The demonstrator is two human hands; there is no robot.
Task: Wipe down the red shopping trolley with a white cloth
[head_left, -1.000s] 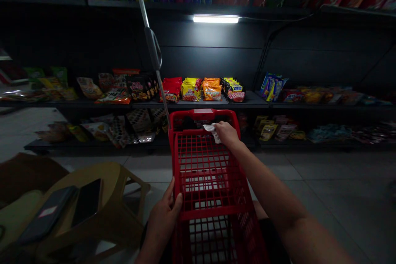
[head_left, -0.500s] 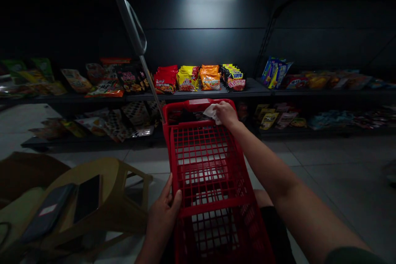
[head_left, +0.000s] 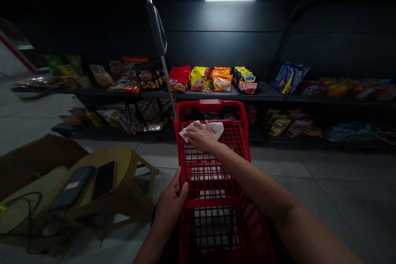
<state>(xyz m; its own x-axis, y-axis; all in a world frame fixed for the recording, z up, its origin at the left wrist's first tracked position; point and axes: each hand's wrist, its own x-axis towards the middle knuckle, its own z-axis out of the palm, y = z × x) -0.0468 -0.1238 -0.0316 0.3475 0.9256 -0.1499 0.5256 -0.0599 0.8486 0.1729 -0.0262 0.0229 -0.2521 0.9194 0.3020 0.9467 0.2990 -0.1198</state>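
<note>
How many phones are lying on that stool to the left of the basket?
2. Both lie flat on the stool: the left phone and the right phone, side by side. None other shows.

Right hand (head_left: 201, 137) moved from the far right corner of the red basket's (head_left: 213, 181) rim, where it was a second ago, across to the far left part of the grid. Now lies flat, palm down, fingers spread toward the left wall. White cloth (head_left: 213, 128), earlier bunched at the fingertips, now spread wider under and beyond the fingers. Left hand (head_left: 171, 204) shifted slightly on the near left edge, thumb over the rim.
</note>
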